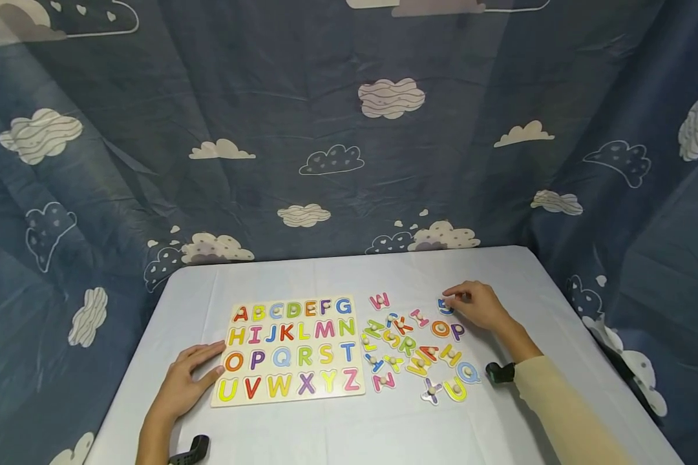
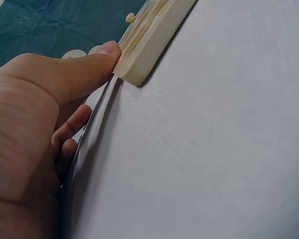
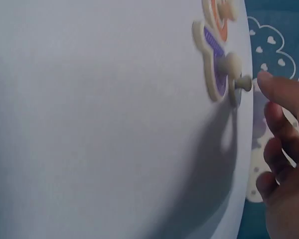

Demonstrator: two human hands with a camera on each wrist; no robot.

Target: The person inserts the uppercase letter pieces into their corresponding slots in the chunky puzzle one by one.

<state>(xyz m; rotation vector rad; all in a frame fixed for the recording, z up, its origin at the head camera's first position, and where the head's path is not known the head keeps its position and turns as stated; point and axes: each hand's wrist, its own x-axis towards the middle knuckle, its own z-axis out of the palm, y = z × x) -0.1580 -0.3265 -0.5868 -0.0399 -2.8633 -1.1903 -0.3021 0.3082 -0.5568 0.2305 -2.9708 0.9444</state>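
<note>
"dark blue cloth printed with pale clouds hangs around our white table. what do we have on it?"

"we see a letter board, with a spread of loose letter pieces just to its right."

"where's our left hand?"

"at the board's left edge. its fingers are released, fairly straight, and the thumb touches the rim."

"and our right hand?"

"at the far right of the spread, over a blue letter lying on the table. we can't tell which letter it is, since the fingers partly cover it."

"are we grasping it?"

"no, those fingers are loosely bent. from the right wrist we see a narrow gap between the thumb and a small knob."

"what's nearby?"

"an orange o and a purple p lie side by side, nearer to us than the blue one. a pink w sits well apart, close to the board's upper right corner."
</note>
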